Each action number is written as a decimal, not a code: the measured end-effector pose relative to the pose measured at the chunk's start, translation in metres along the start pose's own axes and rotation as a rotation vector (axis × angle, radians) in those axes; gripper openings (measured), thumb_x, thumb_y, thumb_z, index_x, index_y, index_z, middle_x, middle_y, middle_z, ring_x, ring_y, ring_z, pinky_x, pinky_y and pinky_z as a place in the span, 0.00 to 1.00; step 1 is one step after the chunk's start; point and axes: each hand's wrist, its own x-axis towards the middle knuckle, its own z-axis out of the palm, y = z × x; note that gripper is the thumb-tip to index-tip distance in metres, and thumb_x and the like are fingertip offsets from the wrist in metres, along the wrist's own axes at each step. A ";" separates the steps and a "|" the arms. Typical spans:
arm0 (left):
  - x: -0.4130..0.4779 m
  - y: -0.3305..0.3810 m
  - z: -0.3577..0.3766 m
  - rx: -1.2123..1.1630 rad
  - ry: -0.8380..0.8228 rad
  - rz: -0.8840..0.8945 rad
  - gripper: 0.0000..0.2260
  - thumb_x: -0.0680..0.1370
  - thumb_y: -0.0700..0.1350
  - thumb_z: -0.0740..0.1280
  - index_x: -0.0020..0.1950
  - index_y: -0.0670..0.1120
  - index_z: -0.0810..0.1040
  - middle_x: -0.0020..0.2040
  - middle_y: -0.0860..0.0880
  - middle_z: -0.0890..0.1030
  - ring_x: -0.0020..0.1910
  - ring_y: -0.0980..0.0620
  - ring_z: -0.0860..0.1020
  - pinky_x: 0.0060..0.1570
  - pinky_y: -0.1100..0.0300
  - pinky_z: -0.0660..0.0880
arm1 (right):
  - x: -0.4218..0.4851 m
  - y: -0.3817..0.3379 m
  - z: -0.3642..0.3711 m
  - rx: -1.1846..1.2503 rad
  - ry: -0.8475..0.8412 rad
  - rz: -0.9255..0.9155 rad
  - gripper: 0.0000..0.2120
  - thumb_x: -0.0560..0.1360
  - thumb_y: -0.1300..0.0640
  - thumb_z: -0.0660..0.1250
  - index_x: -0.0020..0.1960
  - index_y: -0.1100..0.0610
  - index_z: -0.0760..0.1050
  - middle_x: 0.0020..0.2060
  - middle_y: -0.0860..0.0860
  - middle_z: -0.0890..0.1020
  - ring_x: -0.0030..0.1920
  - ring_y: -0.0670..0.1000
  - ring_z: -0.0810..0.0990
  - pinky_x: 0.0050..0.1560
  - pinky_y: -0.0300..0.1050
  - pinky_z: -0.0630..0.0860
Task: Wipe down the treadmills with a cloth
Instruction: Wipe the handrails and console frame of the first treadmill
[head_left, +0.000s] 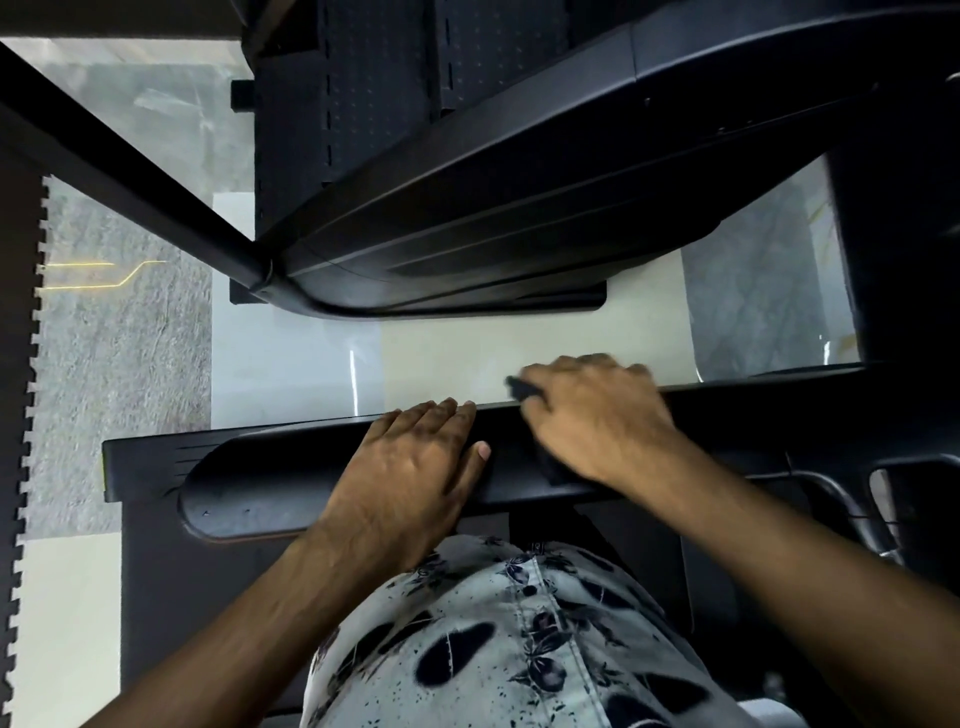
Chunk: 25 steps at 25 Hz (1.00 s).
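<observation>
- Where the view begins, at its bottom edge, a pale grey shirt printed with dark leaf-like blotches (519, 639) fills the foreground. Two bare forearms reach forward on either side of it.
- Just beyond the shirt runs a long black plastic treadmill cover (260, 483), a rounded housing lying left to right.
- On top of this cover, near its middle, the left hand (415, 462) lies flat. Its fingers are straight and close together, their tips reach the far edge, and the thumb is spread to the right. It grasps nothing.
- Just beside it, to the right, the right hand (597, 415) sits on the far edge of the cover, blurred. Its fingers are curled over a dark crumpled cloth (523, 388) and clench it against the cover.
- A corner of the cloth pokes out to the left of the fingers at the far edge. More dark fabric seems to lie under the palm, though it is hard to tell from the black housing.
- Past the far edge lies a glossy cream floor tile (519, 343), with grey marbled flooring (119, 353) to its left.
- A black mat with a toothed interlocking edge (15, 364) runs along the left side.
- Farthest off stands a second black treadmill (493, 223) with a dotted dark belt (374, 78) behind its cover.
- A black diagonal bar (130, 171) meets that treadmill's left corner.
</observation>
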 end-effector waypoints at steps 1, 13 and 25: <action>0.003 0.004 0.000 0.000 0.009 -0.002 0.34 0.77 0.63 0.36 0.78 0.51 0.59 0.76 0.51 0.64 0.75 0.52 0.61 0.74 0.56 0.55 | -0.004 0.001 0.001 0.030 0.008 -0.059 0.20 0.81 0.43 0.50 0.69 0.43 0.71 0.65 0.48 0.78 0.62 0.55 0.77 0.56 0.54 0.73; 0.030 0.050 0.007 -0.002 -0.021 0.049 0.30 0.80 0.61 0.41 0.78 0.50 0.60 0.76 0.50 0.66 0.74 0.52 0.63 0.74 0.54 0.58 | 0.017 0.094 -0.012 0.012 -0.207 0.270 0.21 0.80 0.43 0.52 0.65 0.49 0.75 0.65 0.54 0.78 0.61 0.58 0.76 0.57 0.54 0.72; 0.063 0.107 0.011 -0.018 -0.029 0.053 0.31 0.79 0.62 0.42 0.77 0.50 0.61 0.75 0.50 0.67 0.74 0.53 0.65 0.73 0.54 0.61 | -0.007 0.143 -0.006 0.098 -0.028 -0.030 0.21 0.81 0.41 0.50 0.68 0.45 0.72 0.64 0.51 0.79 0.61 0.56 0.77 0.54 0.51 0.72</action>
